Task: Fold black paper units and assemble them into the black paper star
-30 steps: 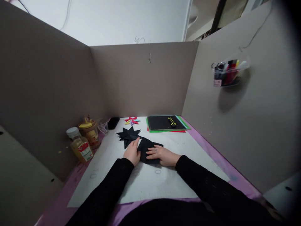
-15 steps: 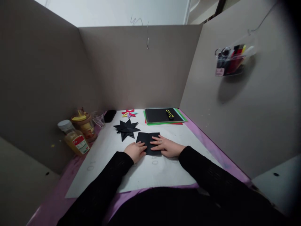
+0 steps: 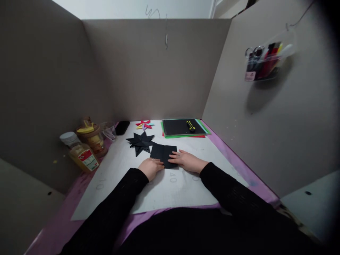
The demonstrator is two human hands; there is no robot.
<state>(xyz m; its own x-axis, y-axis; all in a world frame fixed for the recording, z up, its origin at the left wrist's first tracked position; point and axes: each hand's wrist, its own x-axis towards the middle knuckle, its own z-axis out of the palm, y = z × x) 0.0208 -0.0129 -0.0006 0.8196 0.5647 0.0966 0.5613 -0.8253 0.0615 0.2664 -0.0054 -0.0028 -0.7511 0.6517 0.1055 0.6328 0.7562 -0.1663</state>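
A square sheet of black paper (image 3: 160,152) with a crease down its middle lies on the white sheet in front of me. My left hand (image 3: 151,168) rests on its lower left corner, fingers stretched to the right over the near edge. On the paper's right half lies my right hand (image 3: 186,161), its fingers flat and slightly spread. Just left of the paper, touching or nearly touching it, are black folded paper stars (image 3: 140,140), with one point partly under or beside the sheet; I cannot tell which.
At the back lies a stack of coloured paper (image 3: 170,127) with a yellow-and-black cutter (image 3: 190,126) on top. A small multicoloured paper star (image 3: 144,125) and a black phone (image 3: 122,128) are back left. A glue bottle (image 3: 85,156) stands left; a tool holder (image 3: 265,63) hangs right.
The black paper has shifted slightly against the stars and lies a little turned. My left hand has slid to its lower corner, baring more of the left half. The whole view has tilted down slightly.
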